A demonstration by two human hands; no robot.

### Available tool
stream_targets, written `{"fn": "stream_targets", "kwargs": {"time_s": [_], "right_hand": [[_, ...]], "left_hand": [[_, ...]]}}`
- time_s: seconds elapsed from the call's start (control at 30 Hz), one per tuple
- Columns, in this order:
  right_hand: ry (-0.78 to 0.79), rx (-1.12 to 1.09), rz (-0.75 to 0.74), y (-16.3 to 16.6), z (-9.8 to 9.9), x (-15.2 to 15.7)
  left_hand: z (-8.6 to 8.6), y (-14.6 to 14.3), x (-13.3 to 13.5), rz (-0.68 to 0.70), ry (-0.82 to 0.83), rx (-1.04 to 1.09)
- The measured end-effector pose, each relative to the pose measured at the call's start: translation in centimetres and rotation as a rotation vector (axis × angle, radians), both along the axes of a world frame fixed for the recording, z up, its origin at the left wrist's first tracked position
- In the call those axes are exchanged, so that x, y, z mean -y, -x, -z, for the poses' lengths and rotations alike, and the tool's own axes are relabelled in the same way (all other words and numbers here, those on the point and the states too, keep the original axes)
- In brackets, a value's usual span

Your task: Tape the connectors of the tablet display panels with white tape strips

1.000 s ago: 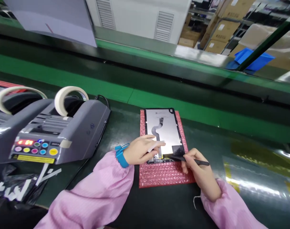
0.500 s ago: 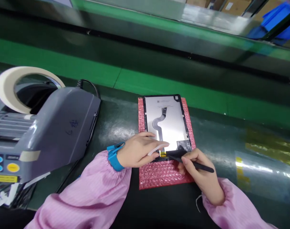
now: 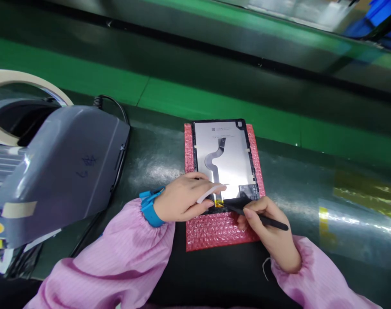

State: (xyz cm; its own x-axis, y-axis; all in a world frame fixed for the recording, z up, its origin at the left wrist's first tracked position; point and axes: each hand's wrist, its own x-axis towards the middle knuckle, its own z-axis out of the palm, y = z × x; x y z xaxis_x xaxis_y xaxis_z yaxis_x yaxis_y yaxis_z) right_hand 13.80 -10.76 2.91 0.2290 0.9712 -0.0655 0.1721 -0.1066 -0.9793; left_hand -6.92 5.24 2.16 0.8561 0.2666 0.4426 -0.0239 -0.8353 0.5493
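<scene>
A tablet screen panel, silvery backing up and framed in black, lies on a pink bubble-wrap bag. Down its backing runs a curved grey flex cable, ending near a patch of yellow tape. My left hand rests over the panel's lower left, with a thin white strip between thumb and forefinger. Black tweezers are gripped in my right hand at the lower right. Their tips point left to the yellow tape; whether they touch it is too small to tell.
To the left stands a grey tape dispenser with a large cream tape roll on top. A black cable runs behind and beside it. Clear film with yellow tape covers the bench at the right. Green strips cross the bench beyond the panel.
The whole view has shifted a little, so the dispenser sits further left and the panel slightly higher. Both hands keep nearly the same pose and hold the same things.
</scene>
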Motion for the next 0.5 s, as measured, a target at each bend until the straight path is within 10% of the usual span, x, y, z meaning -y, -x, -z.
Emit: {"fn": "stream_targets", "kwargs": {"time_s": [0.5], "right_hand": [[0.015,-0.020,0.008,-0.12,0.23,0.12]], "left_hand": [[0.07,0.11,-0.19,0.013,0.061,-0.020]]}}
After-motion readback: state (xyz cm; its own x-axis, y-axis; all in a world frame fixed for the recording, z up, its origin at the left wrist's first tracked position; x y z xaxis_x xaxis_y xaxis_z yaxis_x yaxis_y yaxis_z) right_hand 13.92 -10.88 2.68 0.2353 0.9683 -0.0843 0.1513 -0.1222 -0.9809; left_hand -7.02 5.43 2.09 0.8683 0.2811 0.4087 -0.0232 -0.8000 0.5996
